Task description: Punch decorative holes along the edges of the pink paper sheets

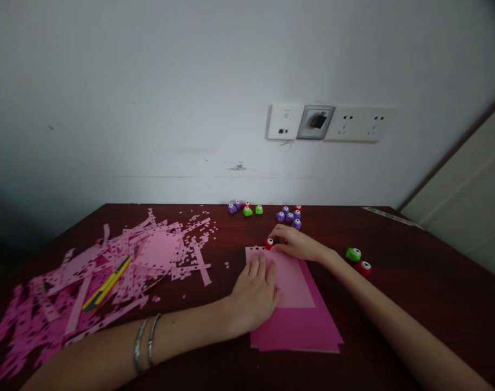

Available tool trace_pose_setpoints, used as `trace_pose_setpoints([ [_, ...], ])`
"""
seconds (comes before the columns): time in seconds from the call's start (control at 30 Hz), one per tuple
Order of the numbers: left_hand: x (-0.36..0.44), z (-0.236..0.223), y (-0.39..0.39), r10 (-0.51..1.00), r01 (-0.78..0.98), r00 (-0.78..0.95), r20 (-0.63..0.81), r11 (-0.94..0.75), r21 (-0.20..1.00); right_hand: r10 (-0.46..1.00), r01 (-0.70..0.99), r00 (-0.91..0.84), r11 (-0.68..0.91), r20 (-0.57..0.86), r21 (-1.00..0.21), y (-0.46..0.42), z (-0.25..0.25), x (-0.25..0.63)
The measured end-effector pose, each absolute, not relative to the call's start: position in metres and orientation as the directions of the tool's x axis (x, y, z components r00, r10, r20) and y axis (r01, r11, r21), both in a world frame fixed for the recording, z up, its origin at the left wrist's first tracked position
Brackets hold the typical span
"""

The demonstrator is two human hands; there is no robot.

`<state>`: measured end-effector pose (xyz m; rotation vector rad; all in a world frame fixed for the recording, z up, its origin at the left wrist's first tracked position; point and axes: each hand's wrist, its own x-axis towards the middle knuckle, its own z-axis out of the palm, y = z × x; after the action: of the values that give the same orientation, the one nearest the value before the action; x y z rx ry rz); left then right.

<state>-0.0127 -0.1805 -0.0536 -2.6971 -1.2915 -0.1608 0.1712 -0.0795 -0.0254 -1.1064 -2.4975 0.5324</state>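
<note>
My left hand lies flat with fingers stretched out on a light pink paper sheet. Beneath that sheet are darker pink sheets, their edges slightly askew. A few small punched holes show along the light sheet's far left edge. At that far edge sits a small red paper punch with a white ring on top. The fingers of my right hand are closed around its right side; part of the grip is hidden.
Punched pink paper strips and tiny cutouts cover the left, with a yellow utility knife on top. Purple punches and green punches stand by the wall. Right of my arm lie a green punch and red punch.
</note>
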Motion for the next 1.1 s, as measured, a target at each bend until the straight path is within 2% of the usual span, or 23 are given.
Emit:
trace_pose_setpoints([
  [0.33, -0.0131, -0.0541, -0.1802, 0.764, 0.78, 0.625, 0.164, -0.619, -0.09, 0.736, 0.597, -0.658, 0.64, 0.162, -0.484, -0.0806, -0.0245, 0.1713],
  [0.53, -0.0129, -0.0543, -0.1802, 0.761, 0.778, 0.627, 0.165, -0.624, -0.08, 0.769, 0.632, -0.621, 0.605, 0.151, -0.484, -0.0811, -0.0215, 0.1705],
  [0.9, -0.0128, -0.0585, -0.1792, 0.761, 0.781, 0.624, 0.177, -0.618, -0.09, 0.699, 0.577, -0.695, 0.682, 0.169, -0.45, -0.0798, -0.0247, 0.1713],
  [1.1, -0.013, -0.054, -0.1809, 0.763, 0.779, 0.625, 0.164, -0.623, -0.073, 0.719, 0.623, -0.674, 0.677, 0.171, -0.392, -0.0817, -0.0245, 0.1706],
])
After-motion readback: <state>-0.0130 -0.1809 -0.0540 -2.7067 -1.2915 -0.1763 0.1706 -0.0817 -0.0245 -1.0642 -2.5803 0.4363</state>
